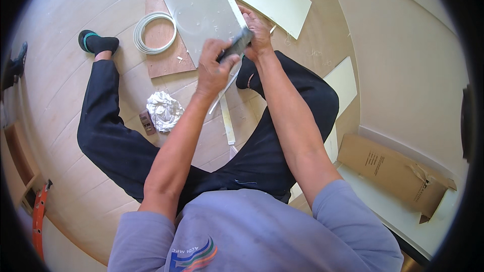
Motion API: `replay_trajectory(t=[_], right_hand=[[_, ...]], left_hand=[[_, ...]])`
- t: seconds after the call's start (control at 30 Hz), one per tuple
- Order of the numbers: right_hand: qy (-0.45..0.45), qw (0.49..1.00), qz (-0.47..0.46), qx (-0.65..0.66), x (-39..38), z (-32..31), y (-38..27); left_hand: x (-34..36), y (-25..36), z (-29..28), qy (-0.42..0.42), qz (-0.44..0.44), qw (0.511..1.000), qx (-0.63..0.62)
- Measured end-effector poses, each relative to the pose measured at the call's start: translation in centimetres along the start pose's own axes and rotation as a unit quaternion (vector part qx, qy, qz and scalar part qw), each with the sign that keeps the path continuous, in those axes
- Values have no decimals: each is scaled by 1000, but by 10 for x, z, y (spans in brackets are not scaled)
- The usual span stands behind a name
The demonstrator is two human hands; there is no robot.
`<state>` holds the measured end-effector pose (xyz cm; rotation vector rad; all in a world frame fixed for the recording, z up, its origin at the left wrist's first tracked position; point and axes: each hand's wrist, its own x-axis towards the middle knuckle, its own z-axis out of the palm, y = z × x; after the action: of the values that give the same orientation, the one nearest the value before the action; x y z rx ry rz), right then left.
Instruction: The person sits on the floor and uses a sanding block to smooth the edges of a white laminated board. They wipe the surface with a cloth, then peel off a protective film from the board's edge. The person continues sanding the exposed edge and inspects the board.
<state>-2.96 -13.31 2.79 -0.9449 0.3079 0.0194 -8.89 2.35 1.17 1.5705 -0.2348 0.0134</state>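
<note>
The left hand (216,65) was clamped around a dark, block-like hand tool (235,45), which sat at the right edge of the grey panel (199,20). The right hand (258,32) was at that same edge with its fingers bent; whether they gripped the panel, the tool or both, I could not tell. Doing this step well probably called for a level tool, even pressure along the edge, and right fingertips clear of its path. A steadily braced panel would likely have kept the edge from shaking or chipping.

A reddish-brown board (169,65) showed along the panel's left side, with a coil of white strip (137,34) partly on it. Right of the panel lay a white board (277,0); nearer the body than the panel was a crumpled white cloth (165,112).

Blur and fingers hid the tool's exact kind, its working face and any contact with the panel, whose far end was cut off.
</note>
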Motion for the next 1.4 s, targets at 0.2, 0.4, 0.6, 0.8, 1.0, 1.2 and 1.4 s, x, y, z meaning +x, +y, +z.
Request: replay_trajectory(t=[0.2,0.4,0.6,0.8,1.0,1.2,1.4], right_hand=[[9,998,1,-62,-1,17,2],[-8,1000,0,-21,3,8,7],[5,995,-14,-96,3,8,-5],[-15,978,-67,-199,-2,23,-6],[-37,989,-30,-140,-1,7,-5],[7,992,-38,-123,1,-2,3],[-25,993,-29,-115,9,0,-2]], left_hand=[[121,21,-5,134,142,979,59],[88,3,18,125,130,982,59],[36,-14,7,63,5,997,-52],[144,-16,-7,153,48,987,-24],[62,-28,20,96,123,987,-22],[96,-14,-5,82,71,994,21],[147,-23,5,123,105,987,2]])
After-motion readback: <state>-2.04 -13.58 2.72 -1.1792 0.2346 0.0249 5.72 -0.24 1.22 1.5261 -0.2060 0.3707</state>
